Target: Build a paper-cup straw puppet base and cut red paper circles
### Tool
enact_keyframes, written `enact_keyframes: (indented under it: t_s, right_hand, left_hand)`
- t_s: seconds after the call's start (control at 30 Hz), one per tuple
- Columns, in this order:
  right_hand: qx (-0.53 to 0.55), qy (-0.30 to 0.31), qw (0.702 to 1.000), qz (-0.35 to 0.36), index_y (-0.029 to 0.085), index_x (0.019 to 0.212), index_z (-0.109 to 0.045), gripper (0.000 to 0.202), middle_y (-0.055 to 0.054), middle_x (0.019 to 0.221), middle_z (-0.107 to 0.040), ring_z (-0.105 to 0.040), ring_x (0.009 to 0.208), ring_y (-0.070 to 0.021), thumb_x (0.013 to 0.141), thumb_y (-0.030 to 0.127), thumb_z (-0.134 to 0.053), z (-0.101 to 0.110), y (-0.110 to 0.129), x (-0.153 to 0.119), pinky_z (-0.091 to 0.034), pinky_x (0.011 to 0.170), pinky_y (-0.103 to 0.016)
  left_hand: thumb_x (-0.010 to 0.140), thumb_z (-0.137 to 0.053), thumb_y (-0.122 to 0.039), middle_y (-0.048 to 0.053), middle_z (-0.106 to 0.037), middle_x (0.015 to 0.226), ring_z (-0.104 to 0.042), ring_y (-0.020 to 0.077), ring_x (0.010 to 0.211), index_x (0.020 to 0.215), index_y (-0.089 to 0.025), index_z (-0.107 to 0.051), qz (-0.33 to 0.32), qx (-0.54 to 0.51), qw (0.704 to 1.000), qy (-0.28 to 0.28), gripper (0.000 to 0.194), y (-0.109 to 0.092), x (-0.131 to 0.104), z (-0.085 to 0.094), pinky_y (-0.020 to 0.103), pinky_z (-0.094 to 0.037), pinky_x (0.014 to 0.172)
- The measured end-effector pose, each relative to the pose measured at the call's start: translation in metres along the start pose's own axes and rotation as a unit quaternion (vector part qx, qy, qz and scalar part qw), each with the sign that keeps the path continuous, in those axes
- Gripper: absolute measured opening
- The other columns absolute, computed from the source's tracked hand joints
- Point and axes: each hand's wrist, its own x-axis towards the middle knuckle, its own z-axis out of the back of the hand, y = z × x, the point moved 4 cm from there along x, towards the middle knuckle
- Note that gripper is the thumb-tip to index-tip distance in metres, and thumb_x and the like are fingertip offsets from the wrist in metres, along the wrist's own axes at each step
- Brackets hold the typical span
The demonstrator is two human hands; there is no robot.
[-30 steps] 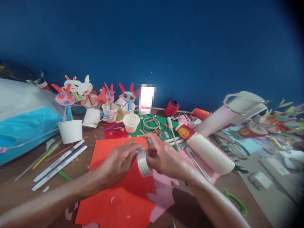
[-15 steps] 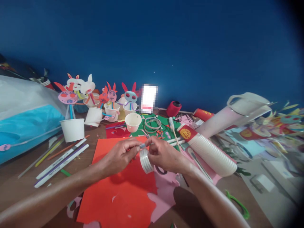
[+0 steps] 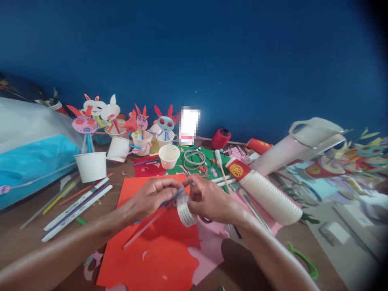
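Above the red-orange paper (image 3: 157, 258), my left hand (image 3: 154, 196) pinches a thin blue strip or stick (image 3: 173, 197). A pale, narrow strip (image 3: 141, 232) slants down to the left from beneath its fingers. My right hand (image 3: 207, 198) has its fingers curled round a roll of clear tape (image 3: 185, 210), with its index finger stretched toward the left fingertips. Both hands nearly meet. What lies between the fingertips is too small to make out.
Behind stand a white paper cup (image 3: 169, 157) and several cups with paper rabbit faces (image 3: 166, 123). Markers (image 3: 77, 212) lie left. A stack of cups (image 3: 269, 194) and a white pitcher (image 3: 317, 133) are right, green scissors or a loop (image 3: 304, 260) nearer.
The tape roll has tilted and moved slightly down. My left hand has shifted a little, and the blue piece and pale strip now show more beneath it.
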Motion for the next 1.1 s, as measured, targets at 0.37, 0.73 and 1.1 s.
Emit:
enact_keyframes:
  t_s: [0.37, 0.73, 1.1]
  right_hand:
    - [-0.003, 0.004, 1.000, 0.001, 0.021, 0.101, -0.046, 0.034, 0.006, 0.062, -0.056, -0.050, 0.055, -0.0102, 0.068, 0.015, -0.053, 0.0002, 0.0051, -0.0024, -0.033, 0.052, -0.020]
    - [0.007, -0.003, 1.000, 0.008, 0.021, 0.103, -0.046, 0.036, 0.007, 0.060, -0.055, -0.050, 0.054, -0.0093, 0.068, 0.013, -0.051, 0.0008, 0.0046, -0.0029, -0.031, 0.051, -0.019]
    - [-0.017, 0.001, 1.000, 0.004, 0.020, 0.087, -0.053, 0.018, 0.004, 0.061, -0.057, -0.048, 0.052, -0.0086, 0.070, 0.016, -0.052, 0.0012, 0.0041, -0.0030, -0.030, 0.050, -0.020]
  left_hand:
    - [0.077, -0.056, -0.031, -0.001, -0.055, 0.058, -0.048, 0.0095, 0.054, 0.068, -0.011, -0.062, 0.026, -0.016, 0.999, -0.033, 0.023, -0.0016, -0.0018, -0.0042, 0.022, -0.038, 0.053]
    - [0.078, -0.059, -0.030, -0.003, -0.050, 0.061, -0.043, 0.0086, 0.058, 0.071, -0.014, -0.061, 0.023, -0.120, 0.990, -0.066, 0.018, 0.0067, -0.0064, -0.0055, 0.023, -0.033, 0.056]
    - [0.081, -0.054, -0.028, -0.002, -0.050, 0.060, -0.044, 0.0097, 0.058, 0.066, -0.014, -0.058, -0.007, -0.111, 0.993, -0.043, 0.021, -0.0004, -0.0069, -0.0070, 0.024, -0.033, 0.057]
